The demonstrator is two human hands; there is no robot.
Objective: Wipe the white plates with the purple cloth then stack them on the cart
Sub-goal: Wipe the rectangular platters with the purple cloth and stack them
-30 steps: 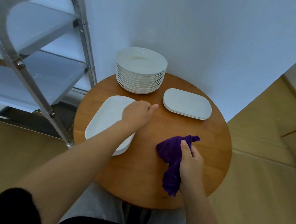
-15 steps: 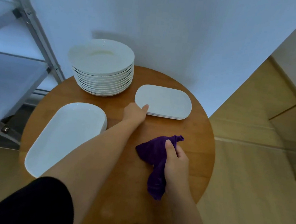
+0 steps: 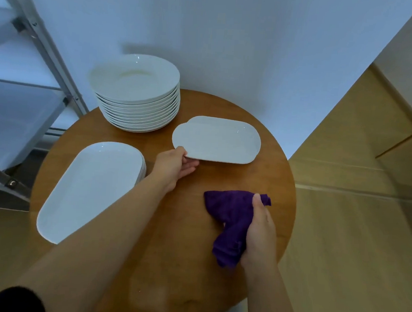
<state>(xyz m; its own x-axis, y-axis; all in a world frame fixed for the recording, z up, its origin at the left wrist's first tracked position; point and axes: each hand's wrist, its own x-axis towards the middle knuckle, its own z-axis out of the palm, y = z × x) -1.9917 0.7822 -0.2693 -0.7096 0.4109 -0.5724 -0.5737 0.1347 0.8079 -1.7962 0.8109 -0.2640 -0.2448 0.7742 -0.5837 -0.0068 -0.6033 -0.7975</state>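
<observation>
My left hand (image 3: 175, 166) pinches the near left corner of a small white oblong plate (image 3: 217, 139), thumb on top and fingers under it. The plate's near edge is lifted off another like it that shows at the far left corner. My right hand (image 3: 259, 230) grips the purple cloth (image 3: 232, 221), which hangs down onto the round wooden table (image 3: 191, 276). A tall stack of round white plates (image 3: 136, 92) stands at the table's back left. Several large white oblong plates (image 3: 88, 186) lie stacked on the left.
The metal cart (image 3: 21, 99) with grey shelves stands left of the table against the white wall. Wooden floor lies to the right, with a thin wooden leg (image 3: 406, 140) at the far right.
My left hand moved right from the large oblong plates to the small oblong plate, took its corner and lifted its near edge. The camera view shifted right. My right hand kept the cloth.
</observation>
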